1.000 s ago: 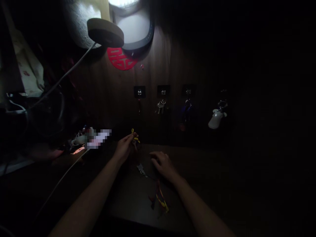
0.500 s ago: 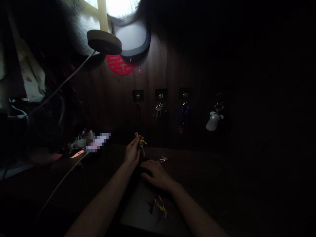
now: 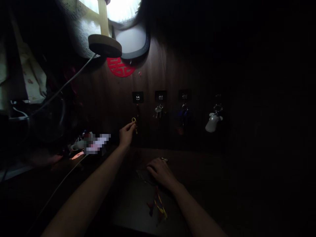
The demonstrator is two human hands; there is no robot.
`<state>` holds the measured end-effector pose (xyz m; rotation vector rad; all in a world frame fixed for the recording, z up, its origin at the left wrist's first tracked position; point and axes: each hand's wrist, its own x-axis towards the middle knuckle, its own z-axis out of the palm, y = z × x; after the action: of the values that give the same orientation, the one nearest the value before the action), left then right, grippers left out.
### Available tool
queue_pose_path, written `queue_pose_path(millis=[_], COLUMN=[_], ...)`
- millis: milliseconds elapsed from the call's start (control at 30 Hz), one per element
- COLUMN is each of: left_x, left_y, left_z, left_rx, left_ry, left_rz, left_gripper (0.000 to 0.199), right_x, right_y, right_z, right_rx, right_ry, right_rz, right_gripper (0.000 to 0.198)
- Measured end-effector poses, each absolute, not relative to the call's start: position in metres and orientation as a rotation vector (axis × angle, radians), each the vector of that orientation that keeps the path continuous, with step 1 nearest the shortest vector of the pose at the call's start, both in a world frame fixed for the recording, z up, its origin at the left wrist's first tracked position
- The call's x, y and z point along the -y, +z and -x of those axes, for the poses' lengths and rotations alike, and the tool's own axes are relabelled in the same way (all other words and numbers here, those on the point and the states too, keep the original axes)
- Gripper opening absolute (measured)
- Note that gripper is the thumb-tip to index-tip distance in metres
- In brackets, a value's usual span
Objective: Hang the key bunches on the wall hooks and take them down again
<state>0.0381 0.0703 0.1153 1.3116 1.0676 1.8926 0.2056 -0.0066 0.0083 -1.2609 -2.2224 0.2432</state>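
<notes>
My left hand [image 3: 127,133] is raised towards the wall, thumb and fingers pinched on a yellow cord [image 3: 133,120]. In the earlier view a key hung from this cord; now the key is mostly lost in the dark. The cord is just below the leftmost wall hook [image 3: 137,97], beside a thin dark item hanging there. My right hand [image 3: 161,172] lies palm down on the table, fingers loosely stretched with nothing visibly gripped. Just past its knuckles is a small bunch of keys [image 3: 164,159], partly covered. Coloured cords [image 3: 160,207] in yellow, red and blue lie nearer to me.
Other hooks hold keys [image 3: 158,111], a dark blue item [image 3: 184,112] and a white hand-held fan-like object [image 3: 213,122]. At left are a lamp base [image 3: 105,46] with a white cable, a blurred-out bright patch [image 3: 98,143] and clutter. A red paper cut-out [image 3: 120,67] is on the wall.
My left hand has moved up and slightly left with the yellow cord, from above the table to the leftmost hook. My right hand has shifted slightly right, over the loose keys.
</notes>
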Motion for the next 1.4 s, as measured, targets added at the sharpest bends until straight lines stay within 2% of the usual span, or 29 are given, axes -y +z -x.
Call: queue_pose_path(millis=[233,600,967,1267,1400], left_x=[-0.092,-0.109,-0.118,-0.110,-0.106], left_y=[0.165,0.197,0.188,0.157,0.139], left_z=[-0.032,-0.039,-0.038,-0.043,-0.044], left_rx=[-1.303,-1.593,-1.732,-1.630,-1.509], left_ry=[2.028,1.846,1.604,1.690,1.774], left_rz=[-1.833,-2.230,-2.279,-2.147,-2.138], left_gripper=[0.020,0.015,0.019,0.018,0.031], right_x=[0.007,0.003,0.002,0.003,0.002], right_y=[0.009,0.002,0.000,0.002,0.001], right_z=[-0.206,-0.206,-0.206,-0.206,-0.206], right_rx=[2.243,2.241,2.255,2.256,2.260], right_ry=[0.283,0.270,0.273,0.283,0.271], right_rz=[1.267,1.278,1.271,1.280,1.285], right_gripper=[0.022,0.018,0.017,0.016,0.016])
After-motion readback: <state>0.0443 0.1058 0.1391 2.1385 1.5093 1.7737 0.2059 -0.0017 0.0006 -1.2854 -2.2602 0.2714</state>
